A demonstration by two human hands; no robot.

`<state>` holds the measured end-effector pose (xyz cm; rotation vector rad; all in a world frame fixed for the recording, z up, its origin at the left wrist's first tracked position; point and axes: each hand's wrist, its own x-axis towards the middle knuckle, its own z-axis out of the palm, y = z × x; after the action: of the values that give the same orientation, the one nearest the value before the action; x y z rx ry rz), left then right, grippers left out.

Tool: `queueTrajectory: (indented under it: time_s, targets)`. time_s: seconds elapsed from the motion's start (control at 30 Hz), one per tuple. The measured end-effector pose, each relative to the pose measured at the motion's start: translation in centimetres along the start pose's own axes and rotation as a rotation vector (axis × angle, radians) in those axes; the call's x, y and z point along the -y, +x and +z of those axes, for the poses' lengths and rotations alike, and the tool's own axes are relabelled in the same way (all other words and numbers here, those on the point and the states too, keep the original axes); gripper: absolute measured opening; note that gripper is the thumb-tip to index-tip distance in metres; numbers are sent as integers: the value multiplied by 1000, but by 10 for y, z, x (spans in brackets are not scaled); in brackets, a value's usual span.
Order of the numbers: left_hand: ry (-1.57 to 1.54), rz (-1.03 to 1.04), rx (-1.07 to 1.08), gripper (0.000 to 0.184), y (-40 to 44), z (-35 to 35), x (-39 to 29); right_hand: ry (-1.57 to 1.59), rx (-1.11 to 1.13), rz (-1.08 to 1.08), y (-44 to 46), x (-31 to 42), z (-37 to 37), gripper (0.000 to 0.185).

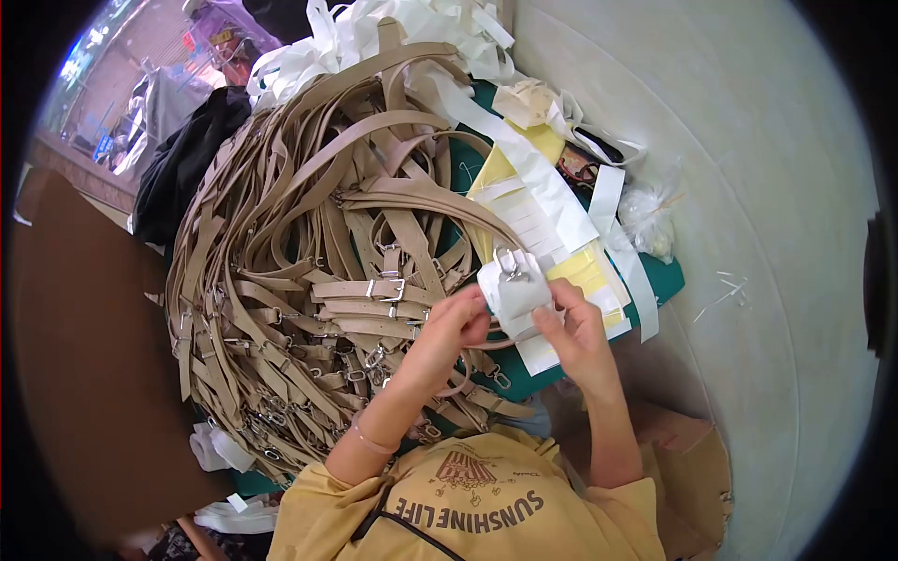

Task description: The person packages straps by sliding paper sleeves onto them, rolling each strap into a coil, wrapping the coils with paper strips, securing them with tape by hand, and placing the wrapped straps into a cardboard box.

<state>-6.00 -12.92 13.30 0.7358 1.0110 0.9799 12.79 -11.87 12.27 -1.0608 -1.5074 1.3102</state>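
Note:
In front of my chest, a tan strap (482,214) ends in a metal clasp (511,266) that lies against a small white wrapping sheet (520,301). My right hand (578,335) pinches the sheet's right side, thumb on top. My left hand (456,329) is closed at the sheet's left edge with fingers curled; whether it grips the sheet or the strap is hidden. To the left spreads a large heap of tan straps (309,206) with metal buckles (397,290) and snap hooks.
The green table top (662,277) carries papers (524,220), white strips (636,290) and a clear plastic bag (648,220). White strips (374,42) pile up behind the straps. Brown cardboard (103,355) stands at left; an open cardboard box (687,467) sits at lower right.

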Motion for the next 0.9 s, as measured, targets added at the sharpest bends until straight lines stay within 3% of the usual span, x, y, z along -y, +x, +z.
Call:
queueTrajectory:
  time_s: [0.03, 0.1, 0.2, 0.23, 0.37, 0.4, 0.57, 0.7, 0.77, 0.87, 0.9]
  targets:
    - [-193, -91, 91, 25, -2, -9, 9, -3, 9, -4, -3, 4, 2, 22]
    - [-505, -266, 206, 27, -7, -22, 20, -377, 17, -214, -9, 21, 8, 26]
    - [-560, -399, 13, 30, -19, -21, 14, -455, 89, -267, -10, 35, 18, 27]
    - [-641, -350, 194, 34, -17, -39, 29, -483, 112, -310, -11, 37, 20, 27]
    - [-648, -347, 178, 37, -20, -39, 21, -505, 114, -376, -9, 40, 24, 29]
    - [-696, -330, 303, 38, -20, -46, 24, -512, 112, -402, -10, 41, 26, 30]
    - [-702, -296, 260, 39, -24, -50, 34, -539, 98, -450, -11, 42, 35, 33]
    - [-627, -347, 235, 37, -25, -50, 29, -534, 118, -439, -10, 38, 36, 31]
    - [-836, -509, 238, 39, -28, -33, 21, -529, 131, -438, -8, 37, 33, 30]
    - [-1008, -366, 225, 32, -40, -17, 26, -268, 129, -237, -4, 33, 22, 23]
    - [-1041, -317, 384, 24, -39, -23, 35, -268, 129, -237, -1, 32, 18, 23]
